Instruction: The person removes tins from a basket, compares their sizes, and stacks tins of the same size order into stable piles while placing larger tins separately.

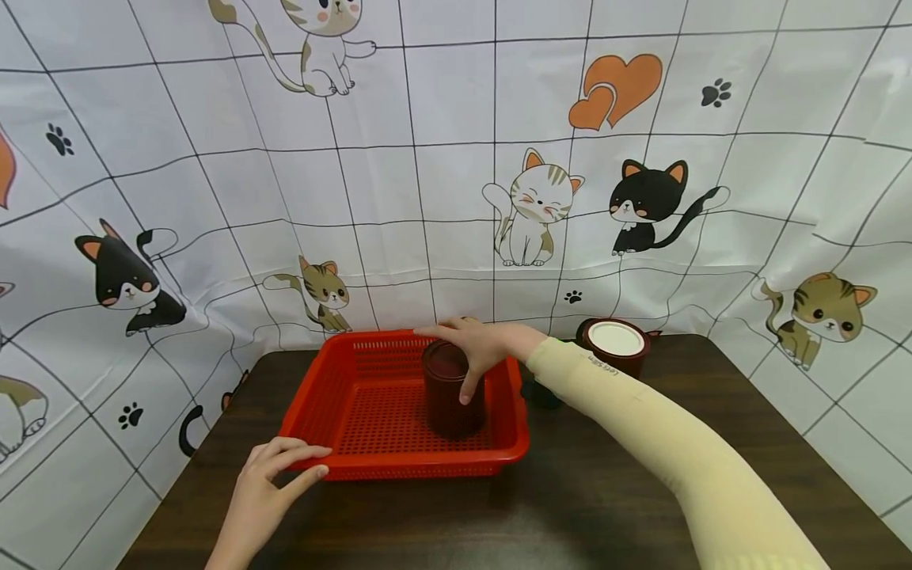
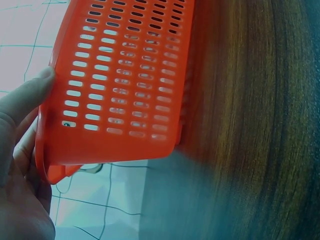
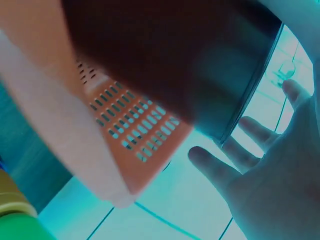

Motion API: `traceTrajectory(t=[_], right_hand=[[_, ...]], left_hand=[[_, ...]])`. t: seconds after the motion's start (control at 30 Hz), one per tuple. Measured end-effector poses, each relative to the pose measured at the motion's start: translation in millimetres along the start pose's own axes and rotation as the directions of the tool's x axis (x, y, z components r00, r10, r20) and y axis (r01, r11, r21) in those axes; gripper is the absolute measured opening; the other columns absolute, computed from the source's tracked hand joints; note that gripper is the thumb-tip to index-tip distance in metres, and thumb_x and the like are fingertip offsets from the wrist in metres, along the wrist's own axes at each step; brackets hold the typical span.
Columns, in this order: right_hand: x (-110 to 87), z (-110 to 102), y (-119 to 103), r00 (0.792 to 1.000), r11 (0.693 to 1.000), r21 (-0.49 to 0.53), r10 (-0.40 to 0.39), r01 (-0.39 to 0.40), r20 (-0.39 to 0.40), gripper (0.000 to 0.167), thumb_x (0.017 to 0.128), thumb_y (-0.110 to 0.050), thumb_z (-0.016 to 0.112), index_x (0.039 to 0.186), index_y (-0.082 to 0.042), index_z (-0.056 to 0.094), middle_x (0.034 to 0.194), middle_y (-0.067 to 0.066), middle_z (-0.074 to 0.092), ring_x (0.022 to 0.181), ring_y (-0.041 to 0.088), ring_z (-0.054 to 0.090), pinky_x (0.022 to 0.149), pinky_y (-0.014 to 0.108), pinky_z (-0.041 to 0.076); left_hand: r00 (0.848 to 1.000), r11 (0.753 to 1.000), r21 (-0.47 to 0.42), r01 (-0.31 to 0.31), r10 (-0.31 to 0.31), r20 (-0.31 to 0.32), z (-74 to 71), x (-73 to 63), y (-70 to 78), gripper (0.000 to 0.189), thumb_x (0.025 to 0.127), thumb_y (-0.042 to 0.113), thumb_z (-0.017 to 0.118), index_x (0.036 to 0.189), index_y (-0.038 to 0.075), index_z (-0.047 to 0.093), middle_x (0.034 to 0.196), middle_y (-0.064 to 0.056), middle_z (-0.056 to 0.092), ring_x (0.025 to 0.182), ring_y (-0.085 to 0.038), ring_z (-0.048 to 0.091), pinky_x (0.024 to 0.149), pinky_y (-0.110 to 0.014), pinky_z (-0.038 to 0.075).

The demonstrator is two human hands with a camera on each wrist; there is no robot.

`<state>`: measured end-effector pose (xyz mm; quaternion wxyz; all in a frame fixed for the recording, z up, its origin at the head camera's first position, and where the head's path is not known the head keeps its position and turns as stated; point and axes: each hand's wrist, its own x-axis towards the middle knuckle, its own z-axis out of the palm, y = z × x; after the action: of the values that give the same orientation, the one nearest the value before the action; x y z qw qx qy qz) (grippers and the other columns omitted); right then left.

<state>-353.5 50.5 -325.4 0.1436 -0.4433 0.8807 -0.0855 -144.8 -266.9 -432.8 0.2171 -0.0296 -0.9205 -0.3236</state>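
A red perforated plastic basket [image 1: 399, 467] sits on the dark wood table. Inside it, toward the right, stands a dark brown cylindrical canister [image 1: 452, 408]. My left hand [image 1: 267, 491] pinches the basket's front left corner, and the left wrist view has the thumb [image 2: 37, 90] on the outer side of the rim. My right hand [image 1: 480, 348] reaches across the top of the canister. In the right wrist view its fingers [image 3: 215, 167] are spread and extended beside the canister's edge, not wrapped around it.
Behind the right forearm stands another dark brown canister [image 1: 630, 360] with a white top. A dark green object [image 1: 545, 393] is partly hidden by that arm. A yellow and green item [image 3: 20, 215] shows in the right wrist view. A cat-patterned sheet [image 1: 456, 190] hangs behind the table [image 1: 570, 507].
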Motion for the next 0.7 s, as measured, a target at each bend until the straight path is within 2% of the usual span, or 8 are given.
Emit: traceTrajectory(t=[0.1, 0.2, 0.37, 0.53, 0.7], right_hand=[[-2.7, 0.0, 6.5, 1.000, 0.999, 0.039, 0.004, -0.004, -0.009, 0.125, 0.067, -0.043, 0.091, 0.159, -0.037, 0.007, 0.161, 0.008, 0.020, 0.146, 0.032, 0.025, 0.112, 0.057, 0.035], [-5.9, 1.6, 10.0, 0.999, 0.991, 0.127, 0.035, -0.034, -0.005, 0.127, 0.068, -0.040, 0.091, 0.159, -0.032, 0.003, 0.162, 0.009, 0.019, 0.148, 0.030, 0.025, 0.115, 0.054, 0.033], [-9.7, 7.6, 16.8, 0.996, 0.956, 0.279, 0.094, -0.088, -0.008, 0.127, 0.069, -0.036, 0.091, 0.159, -0.028, 0.000, 0.162, 0.006, 0.020, 0.149, 0.025, 0.027, 0.118, 0.048, 0.030], [-9.5, 14.6, 22.9, 0.996, 0.923, 0.379, 0.084, -0.071, -0.018, 0.110, 0.073, -0.030, 0.089, 0.155, -0.018, 0.016, 0.147, 0.004, 0.043, 0.136, 0.021, 0.044, 0.112, 0.042, 0.038], [-8.7, 20.1, 24.2, 0.996, 0.909, 0.416, 0.044, -0.010, -0.073, 0.097, 0.075, -0.024, 0.086, 0.149, -0.012, 0.025, 0.139, 0.005, 0.050, 0.126, 0.019, 0.051, 0.106, 0.038, 0.043]], left_hand=[[1.000, 1.000, -0.002, 0.001, -0.001, 0.000, 0.7, 0.0, -1.6, 0.023, 0.079, 0.029, 0.082, 0.100, 0.037, 0.076, 0.100, 0.015, 0.062, 0.103, 0.007, 0.035, 0.084, -0.037, 0.037], [1.000, 1.000, -0.004, -0.001, 0.001, 0.001, 0.6, 0.3, -2.7, 0.023, 0.079, 0.028, 0.083, 0.100, 0.034, 0.077, 0.100, 0.014, 0.062, 0.103, 0.006, 0.035, 0.084, -0.038, 0.038], [1.000, 1.000, -0.002, -0.010, 0.010, -0.002, 1.3, 1.2, -2.1, 0.023, 0.079, 0.028, 0.083, 0.100, 0.033, 0.077, 0.099, 0.014, 0.062, 0.102, 0.006, 0.035, 0.084, -0.038, 0.037], [1.000, 1.000, 0.010, -0.020, 0.020, -0.010, 0.9, 0.9, -1.7, 0.023, 0.079, 0.029, 0.083, 0.100, 0.035, 0.077, 0.099, 0.014, 0.062, 0.102, 0.006, 0.035, 0.083, -0.037, 0.037], [1.000, 1.000, 0.021, -0.023, 0.023, -0.011, 0.9, 0.6, -2.6, 0.023, 0.079, 0.029, 0.083, 0.100, 0.036, 0.076, 0.099, 0.015, 0.062, 0.101, 0.006, 0.036, 0.083, -0.036, 0.038]])
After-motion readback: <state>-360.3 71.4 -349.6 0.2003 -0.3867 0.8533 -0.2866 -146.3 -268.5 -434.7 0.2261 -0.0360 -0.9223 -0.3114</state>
